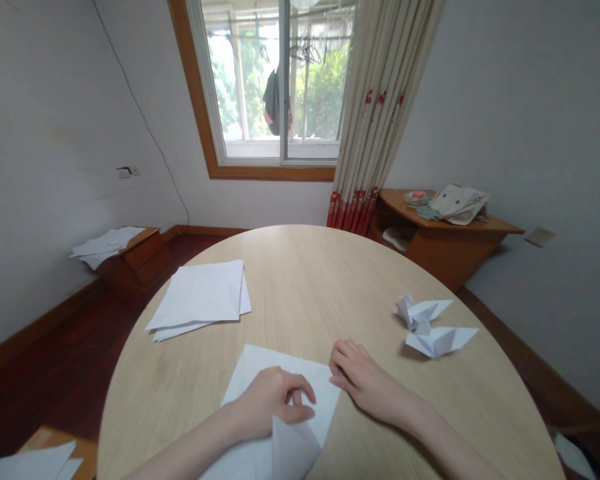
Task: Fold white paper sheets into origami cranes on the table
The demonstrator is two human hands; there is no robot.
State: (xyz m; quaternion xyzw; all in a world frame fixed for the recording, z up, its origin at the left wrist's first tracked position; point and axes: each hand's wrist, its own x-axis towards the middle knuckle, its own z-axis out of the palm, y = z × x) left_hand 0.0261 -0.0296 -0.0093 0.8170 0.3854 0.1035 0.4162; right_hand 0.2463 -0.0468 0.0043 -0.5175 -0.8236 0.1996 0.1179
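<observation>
A white sheet of paper (260, 363) lies on the table in front of me, its near part curled up into a raised flap (295, 447). My left hand (280, 397) rests on this sheet with bent fingers, a gap showing between thumb and forefinger. The flap stands just under the left thumb and wrist. At the sheet's right corner, my right hand (357, 377) has its fingers curled and closed on the paper's edge; the fingertips are partly hidden. Right of that hand are two folded white paper pieces (437, 340), like origami birds, touching each other.
A stack of white paper (200, 293) lies on the left of the round wooden table (310, 267). Beyond it stand a low drawer cabinet (140, 257) with papers, a window with a curtain (375, 113), and a corner desk (440, 253) bearing a cloth bag (463, 203).
</observation>
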